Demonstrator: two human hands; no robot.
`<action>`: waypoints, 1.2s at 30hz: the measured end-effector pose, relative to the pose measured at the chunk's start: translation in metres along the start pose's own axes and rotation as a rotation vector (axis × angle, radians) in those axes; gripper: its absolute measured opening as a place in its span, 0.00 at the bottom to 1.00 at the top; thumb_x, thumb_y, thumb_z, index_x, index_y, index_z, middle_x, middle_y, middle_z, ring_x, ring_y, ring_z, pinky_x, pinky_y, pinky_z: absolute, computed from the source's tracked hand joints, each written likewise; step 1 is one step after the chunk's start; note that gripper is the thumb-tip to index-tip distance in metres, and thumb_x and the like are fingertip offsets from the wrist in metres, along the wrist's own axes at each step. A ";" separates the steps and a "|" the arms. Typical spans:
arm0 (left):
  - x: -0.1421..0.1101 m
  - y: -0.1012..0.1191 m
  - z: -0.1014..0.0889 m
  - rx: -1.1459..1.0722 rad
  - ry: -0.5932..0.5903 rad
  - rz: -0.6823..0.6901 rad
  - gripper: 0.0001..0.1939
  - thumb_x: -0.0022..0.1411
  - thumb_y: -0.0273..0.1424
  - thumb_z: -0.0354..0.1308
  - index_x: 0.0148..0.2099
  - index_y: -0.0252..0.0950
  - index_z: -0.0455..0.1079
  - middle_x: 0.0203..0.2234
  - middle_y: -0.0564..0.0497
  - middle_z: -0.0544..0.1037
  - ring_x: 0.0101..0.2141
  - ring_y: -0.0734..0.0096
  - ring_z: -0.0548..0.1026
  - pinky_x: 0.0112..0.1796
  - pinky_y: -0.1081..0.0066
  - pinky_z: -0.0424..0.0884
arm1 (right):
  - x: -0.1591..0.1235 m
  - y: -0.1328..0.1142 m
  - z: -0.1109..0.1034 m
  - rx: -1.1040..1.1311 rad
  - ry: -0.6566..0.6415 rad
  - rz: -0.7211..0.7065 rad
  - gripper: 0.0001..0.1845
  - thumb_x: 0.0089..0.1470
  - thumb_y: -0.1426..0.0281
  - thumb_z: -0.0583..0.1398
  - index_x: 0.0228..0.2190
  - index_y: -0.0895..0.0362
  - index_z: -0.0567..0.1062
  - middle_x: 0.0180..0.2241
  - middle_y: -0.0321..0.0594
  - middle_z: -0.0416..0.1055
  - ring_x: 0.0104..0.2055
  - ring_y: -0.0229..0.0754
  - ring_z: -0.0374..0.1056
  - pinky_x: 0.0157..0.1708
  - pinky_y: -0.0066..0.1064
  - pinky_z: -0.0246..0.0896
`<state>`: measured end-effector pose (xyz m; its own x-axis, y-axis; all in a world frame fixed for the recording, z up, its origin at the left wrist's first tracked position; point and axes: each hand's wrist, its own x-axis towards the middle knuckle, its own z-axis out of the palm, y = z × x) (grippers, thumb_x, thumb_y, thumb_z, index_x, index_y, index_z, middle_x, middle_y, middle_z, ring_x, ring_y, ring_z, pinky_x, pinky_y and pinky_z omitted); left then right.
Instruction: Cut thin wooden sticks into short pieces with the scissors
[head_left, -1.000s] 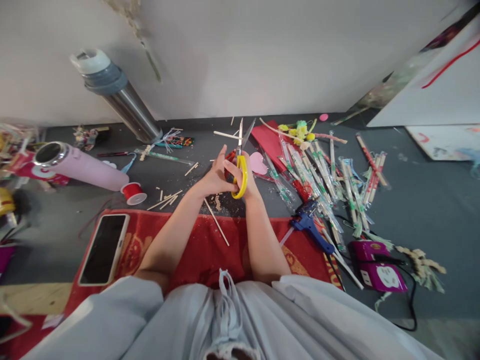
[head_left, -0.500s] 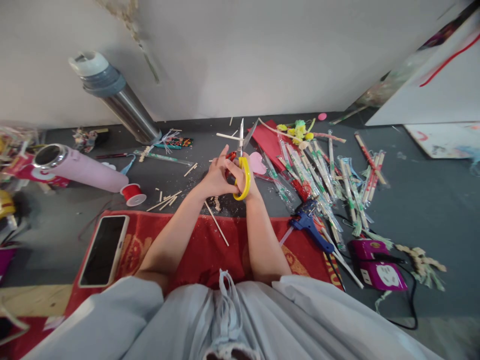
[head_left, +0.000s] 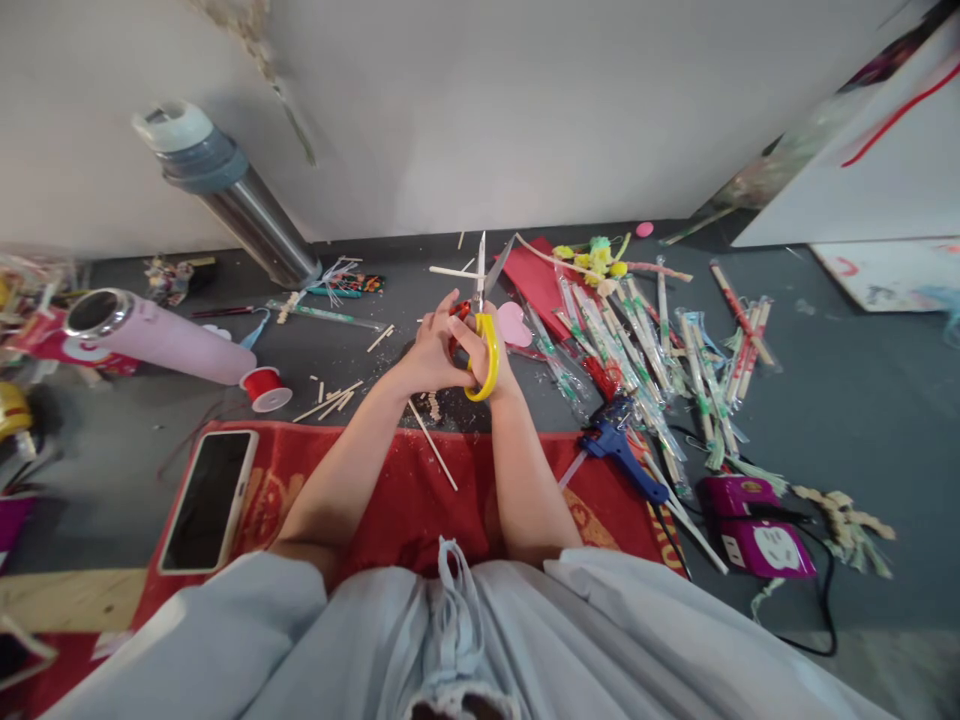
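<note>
My right hand is closed on a pair of scissors with yellow handles. Their blades point away from me and stand apart. A thin pale stick crosses by the left blade; whether it touches the metal I cannot tell. Against the right hand, my left hand has its fingers curled inward. Something small and red shows at its fingertips, mostly hidden. Beyond the right hand lies a pink heart-shaped piece. Short cut sticks are scattered left of my wrists, and a longer stick lies between my forearms.
To the left are a steel flask, a pink bottle, a red spool and a phone on a red cloth. Wrapped sticks, a blue glue gun and a purple power socket are at right.
Both hands and the scissors keep almost the same pose. The whole view has shifted very slightly.
</note>
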<state>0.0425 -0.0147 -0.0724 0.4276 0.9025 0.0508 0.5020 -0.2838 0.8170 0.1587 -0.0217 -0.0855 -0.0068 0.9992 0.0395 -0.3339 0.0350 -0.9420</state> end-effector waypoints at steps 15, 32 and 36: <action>-0.028 0.032 -0.075 0.477 -0.062 -0.314 0.23 0.59 0.38 0.56 0.55 0.35 0.70 0.47 0.43 0.79 0.47 0.56 0.77 0.50 0.59 0.71 | 0.005 0.010 0.001 -0.274 0.133 -0.133 0.37 0.39 0.55 0.70 0.46 0.51 0.59 0.37 0.35 0.66 0.37 0.38 0.65 0.47 0.38 0.66; -0.022 0.032 -0.072 0.443 0.261 -0.125 0.15 0.61 0.36 0.57 0.48 0.37 0.76 0.44 0.48 0.81 0.42 0.65 0.77 0.48 0.66 0.70 | 0.001 0.016 0.008 -0.453 0.047 -0.230 0.31 0.42 0.60 0.68 0.46 0.52 0.63 0.40 0.41 0.66 0.40 0.42 0.63 0.49 0.44 0.62; -0.020 0.029 -0.072 0.479 0.318 -0.159 0.13 0.62 0.36 0.55 0.43 0.39 0.79 0.39 0.49 0.83 0.40 0.64 0.78 0.45 0.68 0.70 | 0.000 0.017 0.009 -0.470 0.034 -0.235 0.31 0.41 0.61 0.68 0.46 0.52 0.64 0.42 0.43 0.66 0.45 0.45 0.63 0.51 0.45 0.61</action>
<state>-0.0053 -0.0178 -0.0084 0.1102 0.9777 0.1789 0.8562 -0.1848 0.4824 0.1444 -0.0214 -0.0990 0.0503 0.9632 0.2640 0.1366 0.2552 -0.9572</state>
